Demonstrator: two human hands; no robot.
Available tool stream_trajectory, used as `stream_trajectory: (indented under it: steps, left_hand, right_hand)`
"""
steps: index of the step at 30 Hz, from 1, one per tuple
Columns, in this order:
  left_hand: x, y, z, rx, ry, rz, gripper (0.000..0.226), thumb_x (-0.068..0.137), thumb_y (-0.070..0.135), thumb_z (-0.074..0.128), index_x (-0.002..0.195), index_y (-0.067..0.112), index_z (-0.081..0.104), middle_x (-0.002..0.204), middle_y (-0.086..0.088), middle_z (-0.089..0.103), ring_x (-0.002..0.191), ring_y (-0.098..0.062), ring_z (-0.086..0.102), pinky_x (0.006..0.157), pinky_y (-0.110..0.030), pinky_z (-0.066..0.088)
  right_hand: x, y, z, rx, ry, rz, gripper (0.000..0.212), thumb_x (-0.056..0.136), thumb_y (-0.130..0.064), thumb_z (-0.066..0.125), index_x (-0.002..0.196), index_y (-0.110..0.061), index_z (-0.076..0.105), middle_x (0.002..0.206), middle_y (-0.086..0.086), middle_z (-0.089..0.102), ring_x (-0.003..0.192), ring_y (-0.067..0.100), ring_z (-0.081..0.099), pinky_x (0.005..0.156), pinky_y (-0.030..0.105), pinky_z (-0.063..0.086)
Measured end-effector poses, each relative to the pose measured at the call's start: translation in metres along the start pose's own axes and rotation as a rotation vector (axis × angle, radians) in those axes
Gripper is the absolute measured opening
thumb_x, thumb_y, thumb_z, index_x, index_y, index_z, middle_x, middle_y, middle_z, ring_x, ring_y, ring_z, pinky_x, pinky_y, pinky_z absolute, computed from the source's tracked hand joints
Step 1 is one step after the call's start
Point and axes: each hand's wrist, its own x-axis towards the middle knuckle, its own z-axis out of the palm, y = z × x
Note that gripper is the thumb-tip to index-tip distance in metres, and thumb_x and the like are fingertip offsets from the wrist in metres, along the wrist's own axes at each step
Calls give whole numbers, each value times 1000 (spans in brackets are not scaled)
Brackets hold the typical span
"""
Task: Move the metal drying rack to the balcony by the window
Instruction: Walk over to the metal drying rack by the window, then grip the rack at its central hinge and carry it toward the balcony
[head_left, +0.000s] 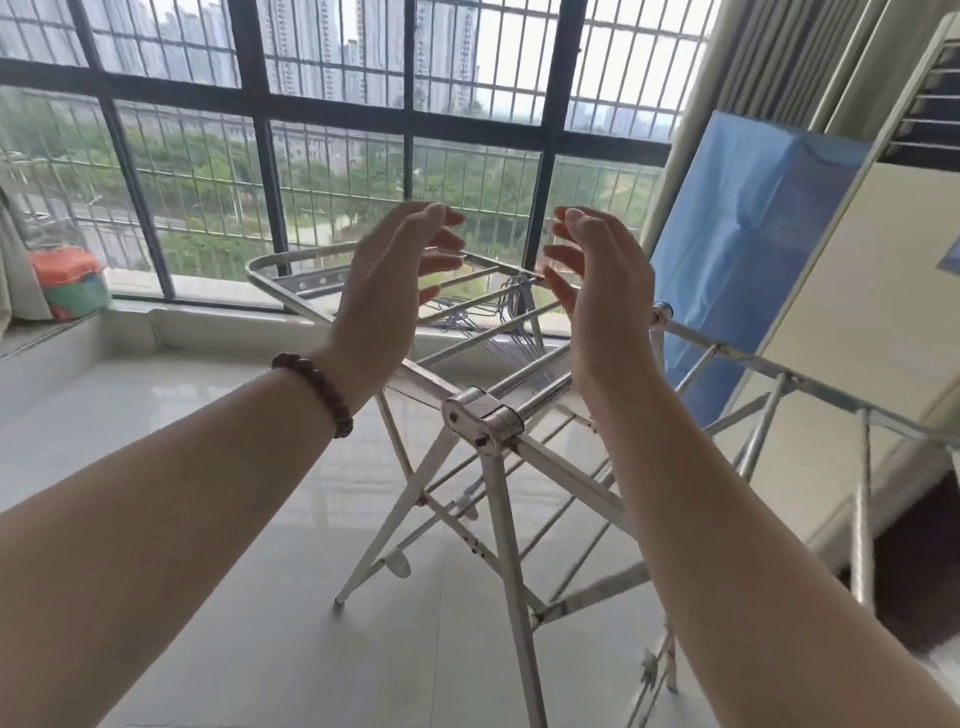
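Observation:
The metal drying rack (483, 418) stands unfolded on the pale tiled floor, close to the large barred window (332, 130). Its silver hinge is right below my hands and its legs spread toward me. Several wire hangers (511, 306) hang from its far bars. My left hand (387, 291) and my right hand (602, 291) are raised above the rack, palms facing each other, fingers spread and slightly curled. Neither hand touches the rack or holds anything. A beaded bracelet (314, 392) is on my left wrist.
A blue panel (743, 249) leans against the right wall beside a white cabinet-like unit (857, 322). An orange and green container (70, 283) sits on the low window ledge at the left. Curtains (753, 67) hang at the upper right. Bare floor lies to the left.

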Motion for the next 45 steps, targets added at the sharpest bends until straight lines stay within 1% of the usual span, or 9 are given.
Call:
stream_trajectory:
  steps: [7, 13, 18, 21, 24, 32, 38, 41, 45]
  left_hand:
    - [60, -30, -26, -62, -138, 21, 23, 95, 31, 40, 85, 24, 60, 88, 2, 61, 81, -10, 59, 76, -27, 45]
    - [100, -46, -52, -143, -301, -20, 23, 96, 27, 40, 86, 23, 60, 87, 2, 62, 80, -12, 59, 74, -26, 45]
    - [108, -60, -62, -185, -421, -99, 22, 95, 26, 41, 85, 24, 60, 85, 3, 62, 76, -8, 61, 76, -31, 43]
    - [106, -66, -62, -205, -471, -126, 21, 95, 23, 41, 85, 23, 60, 80, 6, 62, 72, -5, 61, 77, -31, 44]
    - [106, -71, -58, -229, -489, -143, 21, 95, 23, 41, 86, 23, 59, 78, 6, 61, 69, -3, 61, 70, -24, 45]
    - [88, -104, -46, -192, -519, -224, 13, 92, 20, 47, 87, 22, 58, 84, 3, 60, 80, -12, 59, 74, -26, 44]
    - [73, -148, -32, 137, -685, -149, 8, 89, 18, 58, 97, 19, 59, 87, 10, 61, 75, 5, 59, 63, -7, 46]
    - [69, -178, -26, 390, -726, -70, 21, 86, 27, 62, 105, 19, 60, 96, 9, 61, 88, -3, 57, 71, -11, 42]
    - [69, -205, -20, 703, -750, 173, 41, 82, 41, 62, 115, 18, 57, 119, -2, 57, 104, -12, 47, 86, -23, 34]
  right_hand:
    - [30, 26, 31, -25, 145, -33, 13, 72, -26, 56, 78, -21, 66, 77, -5, 63, 74, 9, 59, 71, 26, 49]
    - [32, 43, 66, -78, 324, -87, 11, 82, -19, 55, 78, -22, 66, 80, -5, 63, 78, 10, 60, 74, 28, 49]
    - [21, 50, 81, -108, 475, -87, 11, 75, -24, 56, 77, -20, 65, 78, -2, 60, 78, 13, 56, 74, 28, 46]
    - [13, 53, 80, -161, 506, -89, 12, 82, -18, 54, 76, -20, 65, 75, -3, 60, 76, 12, 56, 75, 29, 46]
    - [8, 55, 74, -160, 546, -103, 13, 81, -18, 55, 74, -23, 65, 75, -5, 61, 74, 9, 58, 74, 27, 48]
    - [-7, 76, 45, -169, 556, -14, 10, 79, -20, 57, 75, -23, 65, 78, -4, 62, 76, 10, 59, 71, 25, 49]
    - [-20, 106, 20, -416, 537, 78, 7, 82, -21, 58, 81, -25, 64, 86, -3, 65, 79, 13, 62, 77, 32, 51]
    - [-28, 129, 11, -713, 441, 183, 12, 84, -27, 56, 93, -22, 63, 91, -7, 65, 80, 7, 59, 72, 23, 50]
    - [-28, 162, 10, -1042, 321, 342, 32, 87, -32, 49, 113, -16, 54, 114, 4, 55, 99, 17, 54, 88, 35, 46]
